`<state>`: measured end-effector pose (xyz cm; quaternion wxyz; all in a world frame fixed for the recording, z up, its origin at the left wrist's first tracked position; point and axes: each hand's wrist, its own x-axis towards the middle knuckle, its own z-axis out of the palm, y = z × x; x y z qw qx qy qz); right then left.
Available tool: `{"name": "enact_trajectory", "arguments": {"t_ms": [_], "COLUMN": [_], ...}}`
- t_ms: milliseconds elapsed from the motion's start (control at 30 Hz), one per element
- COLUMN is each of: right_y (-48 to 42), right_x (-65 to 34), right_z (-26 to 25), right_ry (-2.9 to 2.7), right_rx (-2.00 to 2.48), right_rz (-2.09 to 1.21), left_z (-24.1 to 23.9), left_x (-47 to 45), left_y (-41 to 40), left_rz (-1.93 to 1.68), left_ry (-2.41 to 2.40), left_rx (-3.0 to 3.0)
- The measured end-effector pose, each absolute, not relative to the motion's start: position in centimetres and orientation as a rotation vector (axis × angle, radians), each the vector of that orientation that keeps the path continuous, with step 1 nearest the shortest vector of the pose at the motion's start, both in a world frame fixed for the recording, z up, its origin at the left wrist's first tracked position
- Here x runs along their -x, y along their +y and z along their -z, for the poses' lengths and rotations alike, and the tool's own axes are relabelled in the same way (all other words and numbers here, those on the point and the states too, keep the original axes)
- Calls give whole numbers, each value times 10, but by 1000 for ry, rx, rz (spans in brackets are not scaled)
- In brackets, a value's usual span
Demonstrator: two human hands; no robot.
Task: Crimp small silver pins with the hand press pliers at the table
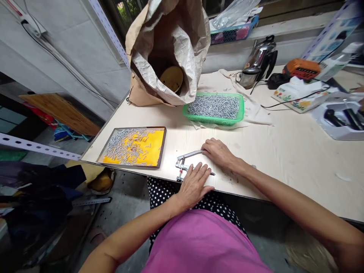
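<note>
Presently, both my hands are at the silver metal hand tool with two long handles (182,165), which lies near the front edge of the pale wooden worktop (278,159). My left hand (195,184) is flat, with its fingers stretched, over the lower handle; this seems to steady the tool against the surface. My right hand (217,151) has bent fingers at the far end of the upper handle, but I cannot tell whether they grip it or only touch it. The two handles stand apart, perhaps because of the small spring between them.

To the left lies a shallow, dark-rimmed tray with a yellow bottom (155,146), where small silver metal pins (121,146) are spread loosely; its rim probably prevents them from rolling away. Behind the tool, a green plastic basket (241,108) contains many similar pieces, just beside a large brown paper sack (186,47).
</note>
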<state>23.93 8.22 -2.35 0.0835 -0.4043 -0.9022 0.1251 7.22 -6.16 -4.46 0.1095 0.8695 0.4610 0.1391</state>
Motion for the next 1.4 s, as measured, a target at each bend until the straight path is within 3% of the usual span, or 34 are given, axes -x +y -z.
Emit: {"name": "enact_trajectory", "arguments": {"t_ms": [167, 400, 700, 933, 1067, 1233, 1400], "right_y": [88, 45, 40, 50, 114, 160, 90], "right_x": [-215, -154, -136, -159, -206, -252, -240], "right_z": [12, -3, 13, -29, -69, -75, -33], "right_ry": [-2686, -3037, -3012, -2342, -2104, -2159, -2392], "right_rx": [1279, 379, 56, 310, 622, 1116, 975], "right_rz": [-224, -276, -229, -313, -55, 222, -161], "left_z": [41, 58, 67, 38, 3, -22, -16], "left_x": [-72, -72, -71, -56, 6, 94, 125], "left_y": [-60, -67, -69, -63, -32, 11, 26], "left_rz": [-412, -362, -374, -469, -684, -113, 189], "left_ry": [1331, 1370, 1357, 1285, 1784, 2398, 2306], "left_rx": [-2528, -2420, -2464, -2600, -2608, -2269, -2189]}}
